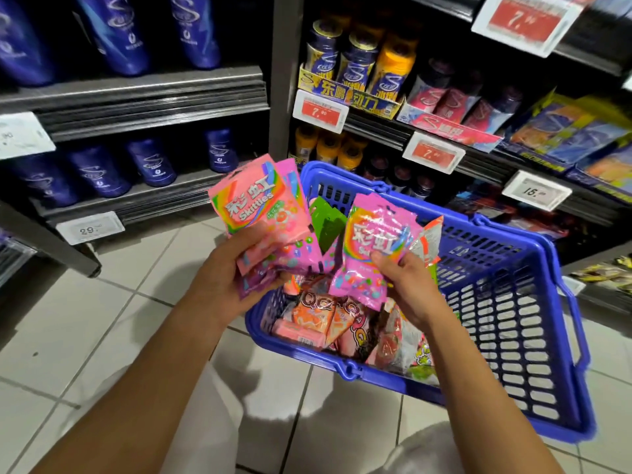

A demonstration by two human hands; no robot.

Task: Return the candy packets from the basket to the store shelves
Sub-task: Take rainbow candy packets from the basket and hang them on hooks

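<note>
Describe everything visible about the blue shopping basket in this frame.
The blue basket looks like moulded plastic, rectangular, with slotted walls and a solid rim. Its two handles are folded down along the rims. It sits on the pale tiled floor before the shelves, seen from above at a tilt. Inside, candy packets in orange, pink and green fill the near-left part. The right hand reaches over it, holding a pink Skittles packet.

Glossy plastic-film candy packets [254,213], crinkled, fanned above the left hand's fingers [239,265]; 1 more glossy packet [371,248] pinched under the right hand's fingertips [383,261]. Below the fingers, a moulded blue plastic basket [513,319] (perforated walls, slight sheen). Floor tiles [85,319]: smooth, faintly glossy.
</note>
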